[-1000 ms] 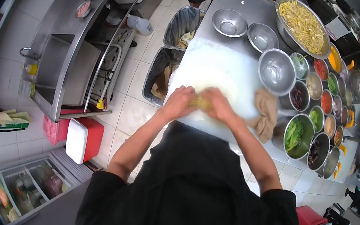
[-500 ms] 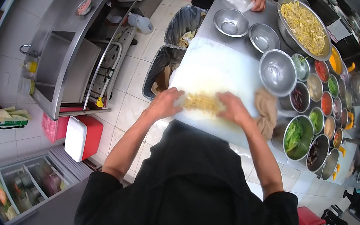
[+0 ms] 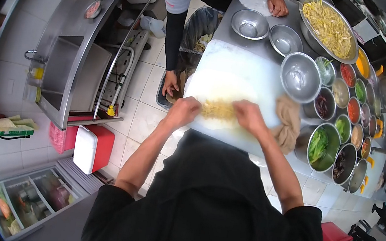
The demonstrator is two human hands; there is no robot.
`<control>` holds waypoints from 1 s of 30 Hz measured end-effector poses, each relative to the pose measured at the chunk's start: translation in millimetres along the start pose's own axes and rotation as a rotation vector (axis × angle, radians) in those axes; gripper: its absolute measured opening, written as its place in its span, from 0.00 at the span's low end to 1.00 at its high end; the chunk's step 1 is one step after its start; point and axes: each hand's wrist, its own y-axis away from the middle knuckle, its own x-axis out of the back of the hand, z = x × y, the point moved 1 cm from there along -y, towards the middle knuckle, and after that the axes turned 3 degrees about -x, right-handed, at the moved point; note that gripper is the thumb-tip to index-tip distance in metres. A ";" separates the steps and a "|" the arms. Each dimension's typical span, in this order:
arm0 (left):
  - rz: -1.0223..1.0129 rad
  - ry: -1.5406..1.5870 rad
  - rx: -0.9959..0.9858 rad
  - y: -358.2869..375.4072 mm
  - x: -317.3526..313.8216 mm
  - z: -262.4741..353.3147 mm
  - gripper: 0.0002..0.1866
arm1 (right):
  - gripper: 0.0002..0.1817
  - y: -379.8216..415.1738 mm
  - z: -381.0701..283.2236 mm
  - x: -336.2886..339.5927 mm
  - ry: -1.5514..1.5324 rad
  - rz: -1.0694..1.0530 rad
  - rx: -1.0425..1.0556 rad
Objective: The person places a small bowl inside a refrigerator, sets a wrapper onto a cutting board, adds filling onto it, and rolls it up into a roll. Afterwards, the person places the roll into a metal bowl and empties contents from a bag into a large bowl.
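Observation:
A heap of yellow shredded filling (image 3: 217, 109) lies near the front edge of the white cutting board (image 3: 254, 67), on a thin pale wrapper (image 3: 220, 82) that spreads behind it and hardly stands out from the board. My left hand (image 3: 184, 112) is at the left end of the filling, its fingers curled and pressed together on the wrapper's edge. At the right end, my right hand (image 3: 250, 116) has its fingers pinched on the other side. The fingertips are slightly blurred. A brown cloth (image 3: 285, 123) lies right of my right hand.
Metal bowls (image 3: 300, 78) stand behind and right of the board, beside several ingredient pots (image 3: 323, 147). A large bowl of yellow shreds (image 3: 326, 30) is at the back. A co-worker's hand (image 3: 170, 83) reaches into a lined bin (image 3: 188, 63) on the left; the other hand (image 3: 277, 6) rests on the table.
My fingers have curled in at both ends of the filling, where they were more spread. The co-worker has leaned in and lowered one arm to the bin.

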 end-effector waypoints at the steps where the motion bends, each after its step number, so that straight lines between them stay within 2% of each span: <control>1: -0.003 -0.015 -0.031 -0.1 -1.6 1.1 0.06 | 0.20 -0.2 1.4 -3.1 0.018 0.005 -0.003; 2: -0.004 -0.030 -0.061 0.0 -1.9 1.4 0.06 | 0.19 -0.8 2.4 -5.5 0.037 0.009 -0.005; 5: 0.152 0.077 -0.034 2.3 0.8 2.0 0.05 | 0.13 6.4 -6.6 0.5 -0.098 0.218 -0.032; 8: 0.105 0.012 0.006 7.1 3.4 3.2 0.05 | 0.09 16.2 -2.2 3.2 -0.027 0.212 -0.061; 11: 0.087 -0.037 -0.009 13.6 2.2 4.1 0.04 | 0.08 29.8 -1.1 3.8 0.078 0.242 0.037; 14: 0.151 0.061 0.072 19.1 7.2 13.6 0.05 | 0.08 43.7 -1.6 2.9 0.079 0.177 0.077; 17: 0.155 0.016 0.013 28.5 -1.0 4.4 0.02 | 0.08 49.6 -2.4 -5.1 0.121 0.157 0.125; 20: 0.146 -0.073 -0.083 30.8 -9.4 -5.4 0.05 | 0.10 47.9 -4.6 -11.5 0.137 0.157 0.184; 24: 0.164 -0.080 -0.088 23.5 -15.1 -2.9 0.04 | 0.08 41.2 4.6 -24.0 0.144 0.159 0.233; 30: 0.136 -0.023 0.015 14.3 -21.9 6.1 0.06 | 0.05 34.6 -2.0 -25.8 0.093 0.191 0.224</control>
